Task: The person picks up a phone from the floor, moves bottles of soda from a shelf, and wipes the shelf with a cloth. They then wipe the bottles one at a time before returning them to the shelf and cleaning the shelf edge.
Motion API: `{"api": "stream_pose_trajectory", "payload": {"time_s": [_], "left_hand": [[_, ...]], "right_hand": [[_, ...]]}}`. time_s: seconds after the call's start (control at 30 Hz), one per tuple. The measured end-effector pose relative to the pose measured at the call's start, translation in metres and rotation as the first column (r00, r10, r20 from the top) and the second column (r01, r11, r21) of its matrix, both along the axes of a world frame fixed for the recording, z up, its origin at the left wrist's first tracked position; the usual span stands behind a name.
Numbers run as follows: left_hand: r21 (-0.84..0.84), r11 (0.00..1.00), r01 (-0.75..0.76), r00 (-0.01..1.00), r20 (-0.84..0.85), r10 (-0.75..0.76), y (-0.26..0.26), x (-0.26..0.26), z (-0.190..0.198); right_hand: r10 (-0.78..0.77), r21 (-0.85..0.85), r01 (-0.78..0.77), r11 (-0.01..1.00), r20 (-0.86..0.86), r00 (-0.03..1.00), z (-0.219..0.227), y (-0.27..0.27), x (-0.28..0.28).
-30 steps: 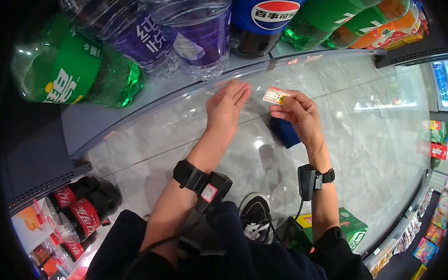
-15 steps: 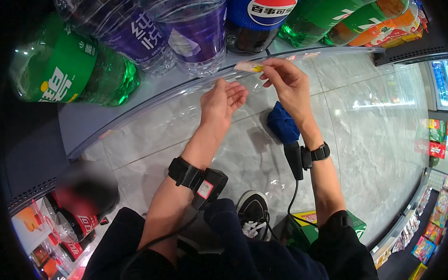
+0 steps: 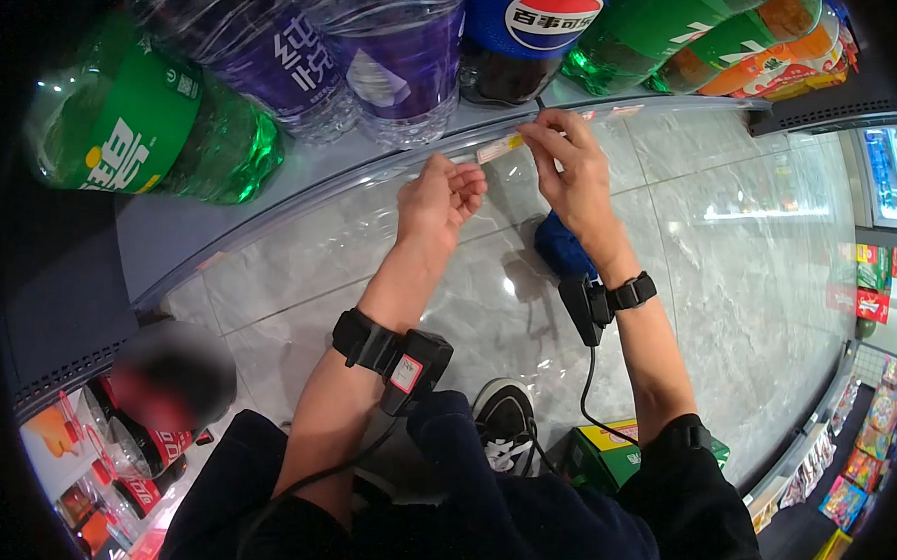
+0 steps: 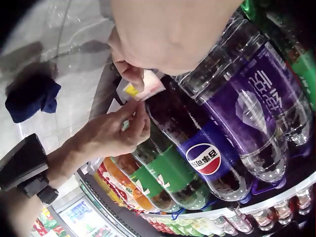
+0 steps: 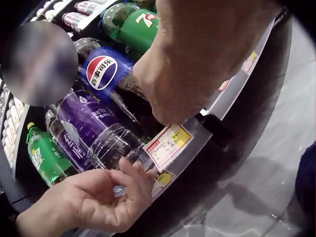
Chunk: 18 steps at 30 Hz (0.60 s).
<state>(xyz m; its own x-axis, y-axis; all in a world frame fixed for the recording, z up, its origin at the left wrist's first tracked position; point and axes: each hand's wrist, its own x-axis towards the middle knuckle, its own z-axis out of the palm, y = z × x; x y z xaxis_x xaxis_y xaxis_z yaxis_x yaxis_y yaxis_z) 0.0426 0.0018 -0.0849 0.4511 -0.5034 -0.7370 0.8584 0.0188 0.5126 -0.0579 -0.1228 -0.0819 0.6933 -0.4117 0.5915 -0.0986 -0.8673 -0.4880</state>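
Right hand (image 3: 576,174): narrow pinch on white, red-and-yellow paper price tag (image 5: 168,147). Left hand (image 3: 437,202): curled, contents unclear. Apparent step: fitting to clear plastic shelf-edge strip (image 5: 198,140); next move calls for alignment.

Bright, cool light here, and the glossy floor (image 3: 750,297) throws back white streaks, strongest toward the lit fridge (image 3: 889,171)! Glints sparkle on the green bottle (image 3: 151,123). The head view bows the shelf (image 3: 364,174) into an arc, its corners sinking to black. Left wrist view: softer, slightly hazy. Right wrist: deep shadow below the shelf's front edge, price tag (image 5: 168,146) crisp, a round blurred patch upper left.
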Motion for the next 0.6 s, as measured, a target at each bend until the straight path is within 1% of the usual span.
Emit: {"api": "stream_pose_trajectory", "payload": {"time_s": [0.03,0.07,0.1,0.13,0.2,0.23,0.3,0.33,0.4,0.43,0.5,0.53,0.6], "left_hand": [[0.0,1.0,-0.001,1.0,0.001,0.001,0.001,-0.001,0.001],[-0.001,1.0,-0.006,1.0,0.009,0.006,0.002,-0.003,0.001],[-0.003,1.0,-0.009,1.0,0.017,0.009,0.002,-0.004,0.002],[-0.003,1.0,-0.009,1.0,0.016,0.009,0.003,-0.004,0.001],[-0.028,1.0,-0.009,1.0,0.025,0.009,0.004,-0.004,-0.001],[-0.028,1.0,-0.01,1.0,0.025,0.01,0.004,-0.004,-0.002],[-0.047,0.999,0.0,1.0,0.016,0.0,0.004,-0.001,-0.003],[-0.047,0.999,-0.001,1.0,0.016,0.002,0.004,-0.001,-0.003],[-0.052,0.999,-0.01,1.0,0.009,0.01,0.004,-0.002,-0.003],[-0.052,0.999,-0.01,1.0,0.009,0.011,0.004,-0.002,-0.003],[-0.061,0.998,-0.013,1.0,-0.004,0.012,0.004,-0.001,-0.003],[-0.059,0.998,-0.014,1.0,-0.003,0.014,0.004,-0.001,-0.003],[-0.079,0.997,-0.003,1.0,0.002,0.003,0.005,0.0,-0.002]], "right_hand": [[0.001,0.0,-0.001,1.0,0.001,1.0,0.005,0.003,0.002],[-0.01,0.162,0.004,0.987,0.036,0.999,0.01,0.008,0.003],[-0.028,0.32,0.005,0.947,0.067,0.997,0.016,0.011,0.003],[-0.028,0.32,0.006,0.947,0.067,0.997,0.015,0.01,0.004],[0.008,0.261,-0.023,0.965,0.058,0.998,0.012,0.006,0.005],[0.009,0.261,-0.024,0.965,0.059,0.998,0.008,0.004,0.004],[0.038,0.096,-0.04,0.995,0.02,0.999,-0.002,-0.001,0.001],[0.04,0.095,-0.041,0.995,0.021,0.999,-0.007,-0.004,0.0],[-0.009,-0.116,0.006,0.993,-0.019,1.0,-0.011,-0.007,-0.003],[-0.008,-0.116,0.006,0.993,-0.02,1.0,-0.012,-0.007,-0.004],[-0.048,-0.21,0.026,0.977,-0.099,0.994,-0.011,-0.004,-0.006],[-0.047,-0.209,0.025,0.978,-0.098,0.994,-0.01,-0.001,-0.006],[-0.092,-0.167,0.072,0.983,-0.116,0.989,-0.008,0.003,-0.007]]}}
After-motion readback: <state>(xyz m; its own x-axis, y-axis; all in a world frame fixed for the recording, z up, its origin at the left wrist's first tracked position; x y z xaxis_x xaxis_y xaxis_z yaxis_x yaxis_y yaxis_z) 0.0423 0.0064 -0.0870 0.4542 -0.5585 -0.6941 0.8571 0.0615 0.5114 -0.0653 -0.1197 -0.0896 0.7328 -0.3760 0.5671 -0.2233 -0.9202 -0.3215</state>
